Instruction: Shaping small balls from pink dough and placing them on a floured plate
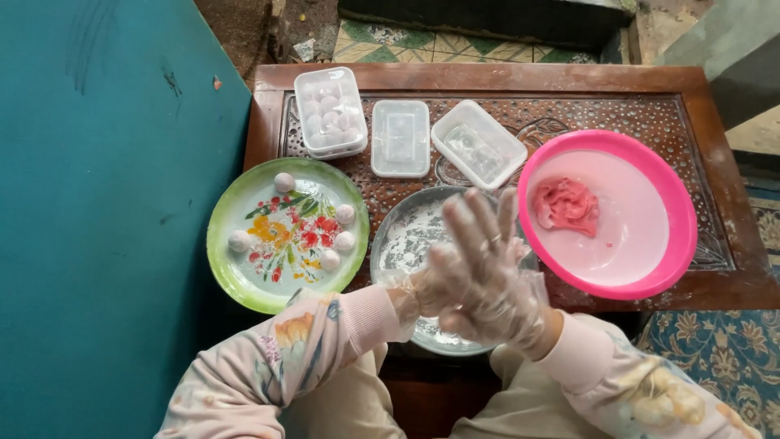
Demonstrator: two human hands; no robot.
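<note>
I press my gloved left hand [431,289] and right hand [487,272] palm to palm above the floured plate [398,236], fingers extended; whether dough sits between them is hidden. Five white balls [283,182] rest on the floral plate [244,276]; pink dough [566,205] waits in the pink bowl [682,211].

To my left a floral plate [244,276] holds five white balls [284,182]. Past it sit three clear plastic boxes [400,138] on my carved wooden table [569,81], one filled with balls. A pink bowl [674,203] holds pink dough [565,205].
</note>
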